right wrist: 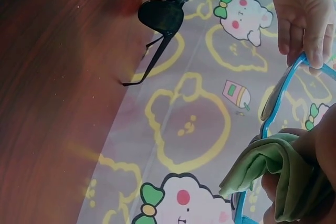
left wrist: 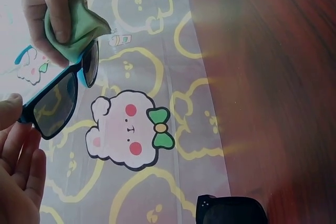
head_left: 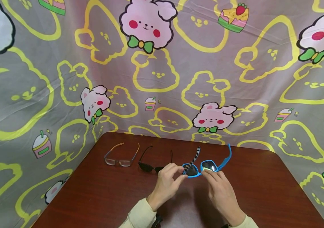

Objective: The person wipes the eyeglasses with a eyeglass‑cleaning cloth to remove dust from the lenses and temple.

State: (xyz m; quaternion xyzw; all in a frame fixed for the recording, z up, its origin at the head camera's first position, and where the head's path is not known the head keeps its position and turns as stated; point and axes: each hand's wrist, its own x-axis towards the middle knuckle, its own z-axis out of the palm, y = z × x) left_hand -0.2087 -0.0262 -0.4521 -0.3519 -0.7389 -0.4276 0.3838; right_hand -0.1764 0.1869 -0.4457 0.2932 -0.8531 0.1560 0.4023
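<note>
Blue-framed sunglasses (head_left: 199,174) with dark lenses are held above the table, temples unfolded; one temple has a striped pattern. My left hand (head_left: 166,183) pinches the frame by the hinge at its left end, as the left wrist view shows with the thumb on one side and fingers on the other. My right hand (head_left: 221,191) grips a folded green cloth (left wrist: 79,27) against the other lens, near the nose bridge. In the right wrist view the cloth (right wrist: 262,163) hides part of that lens and some fingertips.
Black sunglasses (head_left: 146,167) lie on the brown table (head_left: 102,196) just left of my left hand. Further left are clear-lensed eyeglasses (head_left: 124,163) with open temples. A patterned cloth curtain (head_left: 162,82) encloses the table's back and sides.
</note>
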